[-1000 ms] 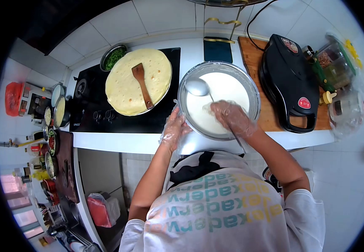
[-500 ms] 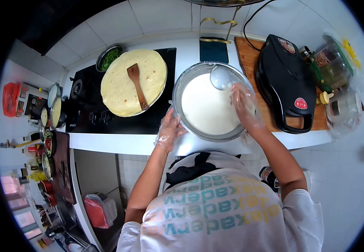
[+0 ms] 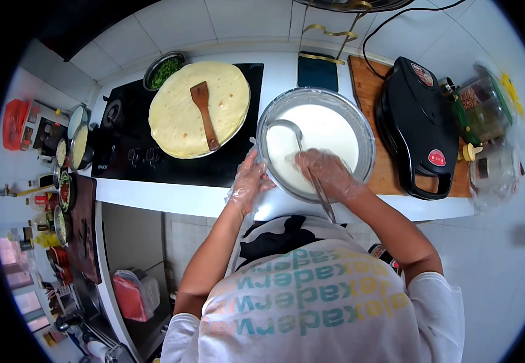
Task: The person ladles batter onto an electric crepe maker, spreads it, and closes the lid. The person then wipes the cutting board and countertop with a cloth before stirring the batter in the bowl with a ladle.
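Observation:
A large metal bowl [image 3: 367, 158] holds white, runny batter [image 3: 332, 124]. My right hand [image 3: 328, 174], in a clear plastic glove, grips a ladle [image 3: 283, 129] by its handle. The ladle's round head lies in the left part of the batter, and its handle end sticks out over the rim towards me. At the bowl's lower left side, my left hand [image 3: 250, 183], gloved too, holds the outer wall with its fingers up by the rim. Part of that grip is hidden by the glove and bowl.
Left of the bowl, a stack of flat pancakes [image 3: 175, 118] with a wooden spatula [image 3: 204, 115] rests on the black cooktop [image 3: 123, 160]. Behind stands a bowl of chopped greens [image 3: 165, 71]. On the right, a black electric griddle [image 3: 417, 127] sits on a wooden board [image 3: 362, 78].
My right hand has swung the ladle from the upper right of the bowl to its left side. My left hand stays at the bowl; the whole view has shifted slightly.

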`<act>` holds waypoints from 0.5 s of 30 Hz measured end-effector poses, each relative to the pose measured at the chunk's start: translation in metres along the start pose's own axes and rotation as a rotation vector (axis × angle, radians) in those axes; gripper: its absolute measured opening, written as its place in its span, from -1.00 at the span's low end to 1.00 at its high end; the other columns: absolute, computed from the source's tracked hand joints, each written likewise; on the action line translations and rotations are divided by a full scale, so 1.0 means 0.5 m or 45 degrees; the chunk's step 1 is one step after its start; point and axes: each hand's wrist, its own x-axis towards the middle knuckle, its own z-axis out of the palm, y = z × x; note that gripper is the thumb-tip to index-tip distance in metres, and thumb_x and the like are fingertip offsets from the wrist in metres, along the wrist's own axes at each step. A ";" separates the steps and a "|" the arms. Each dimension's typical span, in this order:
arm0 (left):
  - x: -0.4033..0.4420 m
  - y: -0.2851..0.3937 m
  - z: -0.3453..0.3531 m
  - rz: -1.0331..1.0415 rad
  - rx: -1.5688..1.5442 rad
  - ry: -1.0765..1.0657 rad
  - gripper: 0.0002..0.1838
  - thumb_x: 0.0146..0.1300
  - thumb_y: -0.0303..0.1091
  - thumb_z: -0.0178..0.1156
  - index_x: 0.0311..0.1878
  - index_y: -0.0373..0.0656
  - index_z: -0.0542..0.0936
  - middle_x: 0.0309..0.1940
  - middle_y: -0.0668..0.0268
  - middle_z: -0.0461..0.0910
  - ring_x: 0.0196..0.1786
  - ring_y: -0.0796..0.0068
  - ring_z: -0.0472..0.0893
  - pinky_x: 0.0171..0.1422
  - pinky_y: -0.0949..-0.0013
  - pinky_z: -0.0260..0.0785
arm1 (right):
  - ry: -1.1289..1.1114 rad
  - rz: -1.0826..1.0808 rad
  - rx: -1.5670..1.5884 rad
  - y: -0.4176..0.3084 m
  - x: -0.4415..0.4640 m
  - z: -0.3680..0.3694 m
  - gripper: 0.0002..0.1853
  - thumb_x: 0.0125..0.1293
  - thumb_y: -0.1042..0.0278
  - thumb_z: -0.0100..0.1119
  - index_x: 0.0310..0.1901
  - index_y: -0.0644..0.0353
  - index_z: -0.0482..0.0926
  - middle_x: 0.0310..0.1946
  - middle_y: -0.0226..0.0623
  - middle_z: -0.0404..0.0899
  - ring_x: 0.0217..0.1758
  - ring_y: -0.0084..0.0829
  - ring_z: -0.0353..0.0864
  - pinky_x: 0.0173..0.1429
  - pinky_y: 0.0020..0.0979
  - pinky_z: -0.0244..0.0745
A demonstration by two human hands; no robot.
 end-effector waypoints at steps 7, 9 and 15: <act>-0.001 0.010 0.003 -0.016 0.061 0.000 -0.50 0.26 -0.33 -0.08 0.27 -0.09 0.13 -0.40 0.35 0.43 -0.41 0.63 0.47 -0.28 0.50 0.48 | -0.564 0.082 0.095 -0.037 -0.072 -0.096 -0.83 0.10 0.45 -0.02 -0.22 0.19 0.43 -0.39 -0.11 0.47 -0.39 -0.16 0.52 -0.32 -0.26 0.44; -0.001 0.010 0.006 0.010 0.062 0.025 -0.51 0.26 -0.33 -0.08 0.26 -0.09 0.13 -0.42 0.35 0.43 -0.42 0.62 0.47 -0.29 0.51 0.48 | -0.366 0.067 0.171 -0.008 -0.101 -0.100 -0.84 0.17 0.39 -0.01 -0.22 0.17 0.48 -0.35 -0.15 0.49 -0.33 -0.20 0.52 -0.26 -0.31 0.44; 0.010 -0.002 -0.001 0.036 0.054 0.014 -0.53 0.27 -0.32 -0.08 0.25 -0.08 0.16 -0.37 0.35 0.47 -0.41 0.61 0.53 -0.30 0.48 0.51 | -0.241 0.328 0.605 0.030 -0.062 -0.179 -0.79 0.24 0.41 -0.05 -0.13 0.18 0.53 -0.22 -0.22 0.52 -0.15 -0.30 0.49 -0.01 -0.45 0.36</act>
